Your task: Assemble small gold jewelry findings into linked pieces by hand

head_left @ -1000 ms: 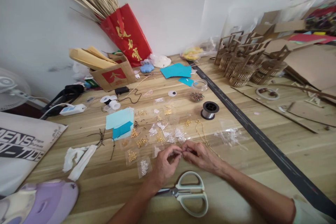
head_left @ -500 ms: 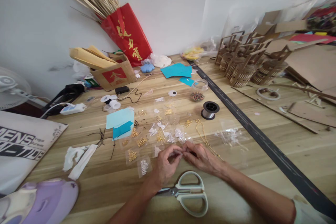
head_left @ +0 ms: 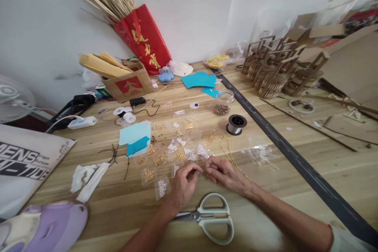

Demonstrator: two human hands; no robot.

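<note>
Over the near middle of the table, my left hand (head_left: pixel 186 184) has its fingers curled together in a pinch. Facing it across a small gap is my right hand (head_left: pixel 225 174), its fingers also closed; anything in either grip is too small or hidden to name. Small bags of silver-coloured findings (head_left: pixel 202 150) lie just beyond the fingertips. A gold chain (head_left: pixel 228 152) runs beside my right hand. Below both hands rest white-handled scissors (head_left: pixel 215 217), their blades partly hidden by my left forearm. Left of my left hand is a bag of silver rings (head_left: pixel 162 188).
A spool of wire (head_left: pixel 236 124) and a jar of beads (head_left: pixel 223 104) stand farther back. Blue paper (head_left: pixel 137 143) lies left. A purple-and-white appliance (head_left: pixel 50 226) occupies the near left corner. Several wooden lantern-like baskets (head_left: pixel 270 76) stand at the back right.
My hands have drawn slightly apart, where their fingertips met before. At the far right, a large cardboard sheet has shifted and stands higher. The scissors have stayed put.
</note>
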